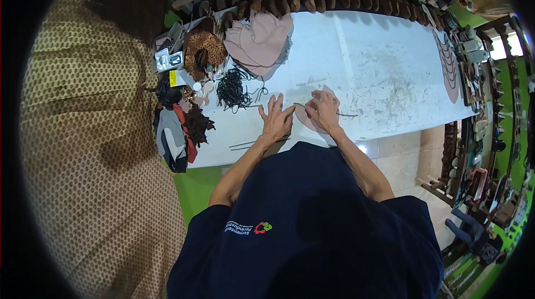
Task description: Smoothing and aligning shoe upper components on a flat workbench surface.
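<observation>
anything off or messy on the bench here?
Nothing damaged or spilled. The white table is scuffed with grey marks right of centre. A loose tangle of black cords sprawls by the pink pieces. Left hand and right hand press a pink cut piece flat.

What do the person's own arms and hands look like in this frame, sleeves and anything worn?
Both forearms are bare. The left hand and right hand wear no gloves; no rings or watch can be made out. Short dark navy sleeves end above the elbows.
</observation>
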Tool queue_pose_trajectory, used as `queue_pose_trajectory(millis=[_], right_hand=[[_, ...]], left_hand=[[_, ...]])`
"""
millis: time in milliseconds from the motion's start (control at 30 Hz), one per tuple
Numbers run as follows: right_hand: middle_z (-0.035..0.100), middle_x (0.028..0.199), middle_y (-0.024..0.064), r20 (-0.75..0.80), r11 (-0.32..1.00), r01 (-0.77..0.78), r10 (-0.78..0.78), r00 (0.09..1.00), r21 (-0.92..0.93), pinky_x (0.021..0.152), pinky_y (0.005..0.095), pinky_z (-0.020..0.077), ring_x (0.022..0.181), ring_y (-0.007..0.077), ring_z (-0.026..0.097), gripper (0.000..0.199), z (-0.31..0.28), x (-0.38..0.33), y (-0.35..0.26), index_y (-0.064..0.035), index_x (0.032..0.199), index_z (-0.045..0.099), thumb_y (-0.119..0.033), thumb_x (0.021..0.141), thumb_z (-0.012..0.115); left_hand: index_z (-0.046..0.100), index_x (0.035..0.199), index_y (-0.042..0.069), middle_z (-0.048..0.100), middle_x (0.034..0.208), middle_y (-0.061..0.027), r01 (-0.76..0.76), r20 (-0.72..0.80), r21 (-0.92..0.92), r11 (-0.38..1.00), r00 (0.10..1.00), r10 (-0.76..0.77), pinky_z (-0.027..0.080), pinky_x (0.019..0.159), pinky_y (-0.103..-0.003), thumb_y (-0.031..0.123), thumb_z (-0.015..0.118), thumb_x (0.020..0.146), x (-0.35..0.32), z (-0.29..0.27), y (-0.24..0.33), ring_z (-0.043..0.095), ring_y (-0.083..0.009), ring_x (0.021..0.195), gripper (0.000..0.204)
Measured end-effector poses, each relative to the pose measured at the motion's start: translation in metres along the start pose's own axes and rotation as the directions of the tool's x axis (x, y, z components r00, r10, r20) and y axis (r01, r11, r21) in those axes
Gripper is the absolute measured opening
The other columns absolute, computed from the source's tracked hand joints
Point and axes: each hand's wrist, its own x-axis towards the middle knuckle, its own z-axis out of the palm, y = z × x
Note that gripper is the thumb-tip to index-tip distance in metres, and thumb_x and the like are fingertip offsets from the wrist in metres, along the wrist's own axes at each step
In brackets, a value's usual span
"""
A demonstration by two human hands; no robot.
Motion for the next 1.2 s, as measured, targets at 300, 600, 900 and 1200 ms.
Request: queue_pose_trajectory(millis=[300, 600, 900, 1200], right_hand=[[0.062, 0.135, 0.0035, -0.038, 0.999, 0.005, -0.004, 0.999, 0.033, 0.106, 0.0535, 0.026, 0.13, 0.0284, 0.049, 0.016, 0.011, 0.005, -0.01, -0.0167, 0.096, 0.083, -0.031, 0.091, 0.076], [0.062, 0.131, 0.0023, -0.025, 1.0, -0.009, 0.009, 1.0, -0.019, 0.107, 0.0596, 0.0263, 0.13, 0.0272, 0.049, 0.015, 0.017, 0.011, -0.009, -0.0187, 0.096, 0.084, -0.032, 0.091, 0.077], [0.062, 0.129, 0.0013, -0.017, 0.999, 0.0, -0.001, 1.0, -0.036, 0.112, 0.0657, 0.0213, 0.132, 0.027, 0.049, 0.015, 0.016, 0.013, -0.008, -0.0226, 0.097, 0.085, -0.033, 0.091, 0.076], [0.063, 0.128, 0.0001, 0.005, 0.995, 0.004, -0.003, 1.0, -0.102, 0.114, 0.0666, 0.0194, 0.132, 0.0266, 0.049, 0.016, 0.012, 0.016, -0.011, -0.0243, 0.098, 0.085, -0.035, 0.092, 0.075]], left_hand=[[0.068, 0.14, 0.026, 0.031, 0.168, -0.0232, 0.017, 0.025, -0.007, 1.0, 1.0, -0.017, 0.016, 0.11, -0.081, 0.023, 0.073, 0.095, 0.0, -0.006, 0.006, 0.023, -0.0456, 0.155, 0.046], [0.067, 0.141, 0.027, 0.03, 0.168, -0.0228, 0.028, 0.039, -0.006, 1.0, 0.999, -0.028, 0.017, 0.11, -0.081, 0.024, 0.073, 0.094, 0.001, -0.008, 0.007, 0.023, -0.0455, 0.155, 0.047], [0.067, 0.142, 0.028, 0.029, 0.169, -0.0224, 0.023, 0.054, -0.002, 1.0, 0.998, -0.023, 0.017, 0.109, -0.081, 0.024, 0.073, 0.094, 0.001, -0.008, 0.005, 0.023, -0.0458, 0.155, 0.048], [0.066, 0.142, 0.028, 0.031, 0.168, -0.023, 0.012, 0.042, -0.026, 1.0, 0.999, -0.011, 0.017, 0.109, -0.082, 0.024, 0.072, 0.095, 0.0, -0.007, 0.004, 0.023, -0.0462, 0.155, 0.048]])
